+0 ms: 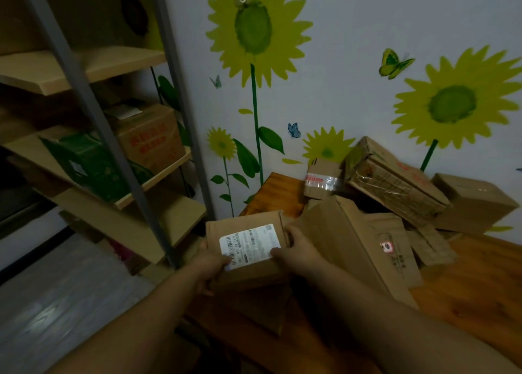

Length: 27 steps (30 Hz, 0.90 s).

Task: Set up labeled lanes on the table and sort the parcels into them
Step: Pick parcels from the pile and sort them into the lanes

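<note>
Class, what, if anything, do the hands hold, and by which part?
A parcel: the left hand grips its left edge, the right hand its right edge, both thumbs on its label.

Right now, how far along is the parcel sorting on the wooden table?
Nothing looks done: no labelled lanes show on the brown wooden table. In hand: the left hand and right hand grip a brown cardboard parcel with a white shipping label. Left: the heap of brown cardboard boxes lies unsorted.
</note>
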Motion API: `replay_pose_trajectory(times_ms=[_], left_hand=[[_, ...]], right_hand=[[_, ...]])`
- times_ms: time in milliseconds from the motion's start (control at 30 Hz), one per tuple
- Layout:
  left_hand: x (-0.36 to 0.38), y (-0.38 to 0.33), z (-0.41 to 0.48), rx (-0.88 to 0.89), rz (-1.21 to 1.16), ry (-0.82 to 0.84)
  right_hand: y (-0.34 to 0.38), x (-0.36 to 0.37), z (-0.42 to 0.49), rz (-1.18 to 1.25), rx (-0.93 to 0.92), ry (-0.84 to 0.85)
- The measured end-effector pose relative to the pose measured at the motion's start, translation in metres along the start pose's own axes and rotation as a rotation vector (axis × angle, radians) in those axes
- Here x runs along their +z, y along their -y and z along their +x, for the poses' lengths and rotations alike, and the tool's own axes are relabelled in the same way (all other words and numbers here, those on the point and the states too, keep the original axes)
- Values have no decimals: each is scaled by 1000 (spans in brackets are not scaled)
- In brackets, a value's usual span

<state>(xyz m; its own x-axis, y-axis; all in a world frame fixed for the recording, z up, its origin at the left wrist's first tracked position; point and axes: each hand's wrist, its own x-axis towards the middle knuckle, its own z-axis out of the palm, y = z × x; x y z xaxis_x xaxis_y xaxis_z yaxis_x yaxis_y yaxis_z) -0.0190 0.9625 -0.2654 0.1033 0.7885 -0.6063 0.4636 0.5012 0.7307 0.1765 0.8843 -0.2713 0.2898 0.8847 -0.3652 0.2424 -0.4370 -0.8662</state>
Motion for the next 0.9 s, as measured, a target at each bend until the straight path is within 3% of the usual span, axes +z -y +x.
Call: replay_pose_trajectory(times_ms=[300,567,900], left_hand=[[-28,-2,-22,112,-85,-90],[-70,-10,-64,344,-190,-53],[-70,-7,-103,623,-163,-15]], right_hand=[[32,8,-12,105,-77,-45],[67,22,-51,266,-214,-49],[62,18,-112,334,-264,-235]])
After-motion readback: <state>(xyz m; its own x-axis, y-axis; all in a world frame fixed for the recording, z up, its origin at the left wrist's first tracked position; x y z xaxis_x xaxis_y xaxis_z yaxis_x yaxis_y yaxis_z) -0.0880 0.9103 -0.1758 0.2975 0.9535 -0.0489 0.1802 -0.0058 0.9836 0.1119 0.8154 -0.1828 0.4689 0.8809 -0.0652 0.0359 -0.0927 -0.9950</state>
